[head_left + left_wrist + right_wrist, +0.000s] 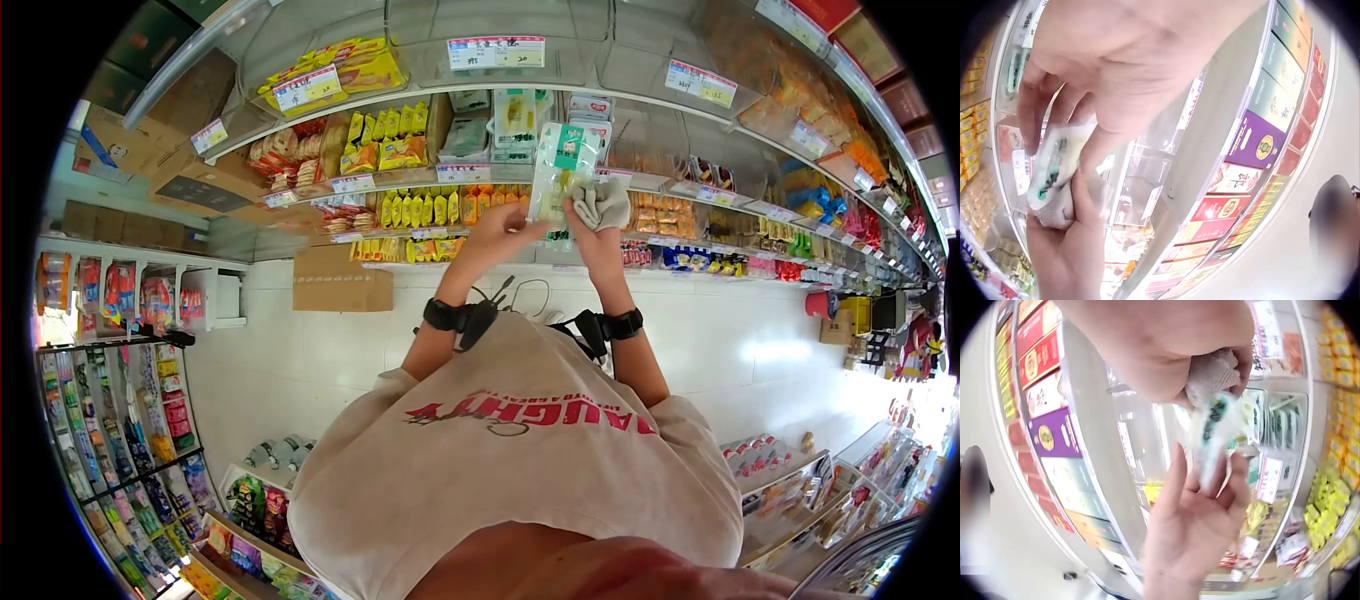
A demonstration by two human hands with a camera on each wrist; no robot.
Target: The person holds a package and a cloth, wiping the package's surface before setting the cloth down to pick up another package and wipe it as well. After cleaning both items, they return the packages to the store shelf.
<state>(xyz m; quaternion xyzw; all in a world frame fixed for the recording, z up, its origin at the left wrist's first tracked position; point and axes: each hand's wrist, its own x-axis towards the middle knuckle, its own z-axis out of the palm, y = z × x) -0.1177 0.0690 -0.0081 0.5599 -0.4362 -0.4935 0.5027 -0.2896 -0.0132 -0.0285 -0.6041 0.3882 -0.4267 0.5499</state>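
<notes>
A flat clear plastic snack pack (567, 148) with a green and white label is held up in front of the shelves. My left hand (492, 240) pinches its lower left edge between thumb and fingers. On the other side my right hand (600, 252) grips the pack's lower right, with a crumpled grey cloth (604, 203) bunched in the same hand. The right wrist view shows the cloth (1211, 376) under the right fingers, right against the pack (1215, 428). Similar green-labelled packs (515, 112) sit in a shelf bin just behind.
Tiered shelves carry yellow snack packets (385, 140) to the left and orange ones (662, 215) to the right, with price tags (495, 52) along the edges. A cardboard box (342, 280) stands on the floor below. Gift boxes (1254, 140) line the top shelf.
</notes>
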